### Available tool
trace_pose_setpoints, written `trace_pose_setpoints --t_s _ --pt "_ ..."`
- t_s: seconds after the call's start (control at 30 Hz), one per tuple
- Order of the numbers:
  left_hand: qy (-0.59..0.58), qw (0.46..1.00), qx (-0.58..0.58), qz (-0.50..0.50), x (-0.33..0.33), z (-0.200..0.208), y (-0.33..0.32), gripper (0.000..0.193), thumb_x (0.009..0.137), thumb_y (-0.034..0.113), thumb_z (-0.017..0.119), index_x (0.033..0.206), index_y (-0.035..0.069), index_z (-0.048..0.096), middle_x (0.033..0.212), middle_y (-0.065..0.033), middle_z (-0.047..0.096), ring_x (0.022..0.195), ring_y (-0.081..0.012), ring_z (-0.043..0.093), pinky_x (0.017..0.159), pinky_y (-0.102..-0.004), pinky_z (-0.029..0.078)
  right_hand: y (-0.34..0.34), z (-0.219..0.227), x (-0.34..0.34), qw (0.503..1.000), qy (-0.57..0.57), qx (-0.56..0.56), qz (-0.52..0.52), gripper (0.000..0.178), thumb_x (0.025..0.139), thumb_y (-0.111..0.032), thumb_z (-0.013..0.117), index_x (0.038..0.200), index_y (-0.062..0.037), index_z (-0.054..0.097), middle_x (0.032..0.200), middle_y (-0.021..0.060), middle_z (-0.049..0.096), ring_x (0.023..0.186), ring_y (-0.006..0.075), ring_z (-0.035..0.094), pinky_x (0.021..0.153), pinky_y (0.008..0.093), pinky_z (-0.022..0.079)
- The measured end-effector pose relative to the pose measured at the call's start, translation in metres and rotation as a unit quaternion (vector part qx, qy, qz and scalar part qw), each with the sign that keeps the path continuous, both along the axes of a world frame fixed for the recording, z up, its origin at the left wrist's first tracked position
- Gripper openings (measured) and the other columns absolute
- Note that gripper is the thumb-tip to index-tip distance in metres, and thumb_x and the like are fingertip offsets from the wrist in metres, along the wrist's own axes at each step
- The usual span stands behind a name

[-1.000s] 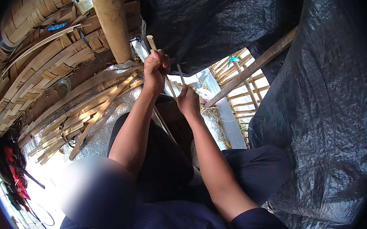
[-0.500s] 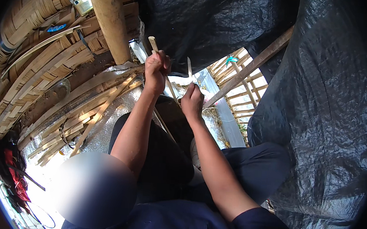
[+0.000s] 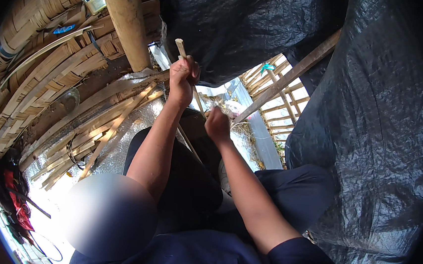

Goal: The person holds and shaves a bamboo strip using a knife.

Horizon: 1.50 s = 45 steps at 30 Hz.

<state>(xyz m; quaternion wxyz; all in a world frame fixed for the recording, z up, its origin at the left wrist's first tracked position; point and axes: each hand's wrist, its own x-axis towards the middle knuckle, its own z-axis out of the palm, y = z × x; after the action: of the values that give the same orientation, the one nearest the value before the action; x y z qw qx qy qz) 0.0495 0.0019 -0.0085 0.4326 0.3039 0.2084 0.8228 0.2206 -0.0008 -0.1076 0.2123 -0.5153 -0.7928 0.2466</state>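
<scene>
My left hand (image 3: 182, 75) is closed around a thin bamboo strip (image 3: 180, 48). The strip's pale cut end sticks up above the fist, and its lower part slants down toward my right hand. My right hand (image 3: 217, 124) is a fist a little lower and to the right, near the strip's lower part. It grips the knife seen a moment earlier; the blade does not show now, and the fist is slightly blurred. Both forearms reach forward over my dark trouser legs.
Split bamboo strips (image 3: 114, 133) lie in a pile at the left, beside woven bamboo panels (image 3: 51, 87). A thick bamboo post (image 3: 123, 21) stands at the upper left. Black plastic sheeting (image 3: 369, 144) hangs at the right, with a slanting wooden pole (image 3: 295, 74) and a bamboo lattice (image 3: 286, 100) nearby.
My right hand has turned and moved slightly down and left, and the knife blade that pointed up from it is out of sight. My left hand and the bamboo strip have hardly shifted.
</scene>
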Motion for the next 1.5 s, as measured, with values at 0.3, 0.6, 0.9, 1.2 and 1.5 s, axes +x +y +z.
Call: trace_pose_setpoints --t_s 0.3,0.6,0.9,1.2,1.5 --pt "-0.007 1.0 -0.001 0.002 -0.003 -0.001 0.0 0.036 0.084 0.039 0.058 0.068 0.012 0.039 0.057 0.0027 0.033 0.049 -0.0086 0.026 0.047 -0.0258 0.018 -0.013 -0.051 0.049 0.976 -0.107 -0.136 -0.128 0.048 0.097 -0.033 0.034 0.093 0.0055 0.062 0.087 0.0304 0.063 0.09 0.0465 0.061 0.082 0.0501 0.048" --pt "0.003 1.0 0.013 0.022 -0.001 0.003 0.008 0.04 0.093 0.04 0.052 0.068 0.012 0.04 0.06 0.001 0.039 0.051 -0.0083 0.032 0.048 -0.0238 0.023 -0.024 -0.084 0.027 0.994 -0.046 -0.086 -0.054 0.039 0.097 -0.027 0.04 0.084 0.0044 0.059 0.079 0.0303 0.062 0.08 0.0493 0.06 0.072 0.0539 0.048" --pt "0.011 0.992 -0.024 0.124 -0.007 -0.009 0.009 0.039 0.097 0.04 0.048 0.071 0.01 0.044 0.061 0.0007 0.041 0.049 -0.0069 0.03 0.046 -0.0231 0.021 -0.014 -0.042 -0.012 0.993 0.053 -0.069 -0.083 0.034 0.095 -0.024 0.04 0.091 0.0036 0.059 0.081 0.031 0.062 0.081 0.0454 0.061 0.072 0.0497 0.049" --pt "-0.018 0.973 -0.087 0.211 0.002 -0.005 0.018 0.042 0.098 0.041 0.047 0.071 0.008 0.048 0.059 0.0013 0.041 0.048 -0.0055 0.031 0.045 -0.0223 0.021 -0.017 -0.13 0.033 0.972 -0.172 -0.154 0.042 0.041 0.096 -0.027 0.036 0.098 0.0053 0.061 0.08 0.0283 0.063 0.083 0.045 0.063 0.08 0.0525 0.049" --pt "-0.06 0.946 -0.118 0.297 0.004 0.015 0.016 0.045 0.098 0.044 0.045 0.071 0.009 0.043 0.055 0.0025 0.035 0.044 -0.0058 0.027 0.042 -0.0237 0.021 -0.008 -0.099 0.003 0.994 -0.085 -0.071 0.023 0.04 0.094 -0.022 0.034 0.094 0.0055 0.062 0.085 0.0253 0.065 0.078 0.0426 0.064 0.076 0.0485 0.052"
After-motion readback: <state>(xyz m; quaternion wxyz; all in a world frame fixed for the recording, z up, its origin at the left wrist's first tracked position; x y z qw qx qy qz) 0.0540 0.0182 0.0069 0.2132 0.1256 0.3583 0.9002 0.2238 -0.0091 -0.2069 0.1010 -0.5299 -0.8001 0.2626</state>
